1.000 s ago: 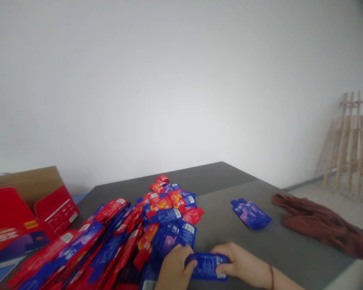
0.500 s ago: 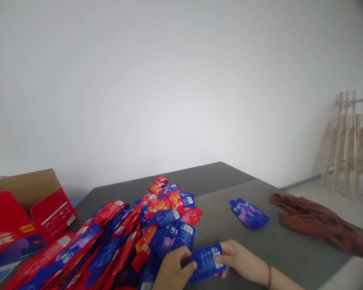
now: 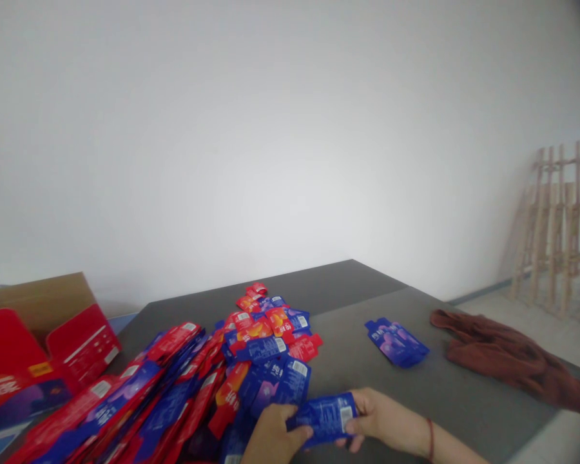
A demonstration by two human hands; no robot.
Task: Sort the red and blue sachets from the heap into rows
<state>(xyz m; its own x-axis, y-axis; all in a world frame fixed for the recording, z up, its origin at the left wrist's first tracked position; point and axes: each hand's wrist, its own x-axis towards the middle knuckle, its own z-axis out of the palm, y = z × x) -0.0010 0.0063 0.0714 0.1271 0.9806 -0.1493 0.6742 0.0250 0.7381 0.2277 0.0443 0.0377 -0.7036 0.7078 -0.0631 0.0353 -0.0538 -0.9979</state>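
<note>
A small blue pouch (image 3: pixel 325 419), printed with white text and a barcode label, is stretched between my two hands above the table's near edge. My left hand (image 3: pixel 276 433) pinches its left end, thumb on the printed face. At the right end, beside the barcode, my right hand (image 3: pixel 365 419) grips it with thumb in front and fingers behind. Left of my hands spreads a heap of red and blue pouches (image 3: pixel 263 348). A few blue pouches (image 3: pixel 397 343) lie overlapped on the table beyond my right hand.
On the dark grey table (image 3: pixel 338 283), long rows of red and blue pouches (image 3: pixel 140 399) lean at the left. An open red cardboard box (image 3: pixel 77 341) stands at far left. A brown cloth (image 3: pixel 507 361) lies at the right edge. Wooden frames (image 3: pixel 560 225) lean against the wall (image 3: pixel 290 129).
The blue pouch has shifted slightly left and turned a little flatter between my hands. My left hand has moved its grip slightly. The other pouches lie as before.
</note>
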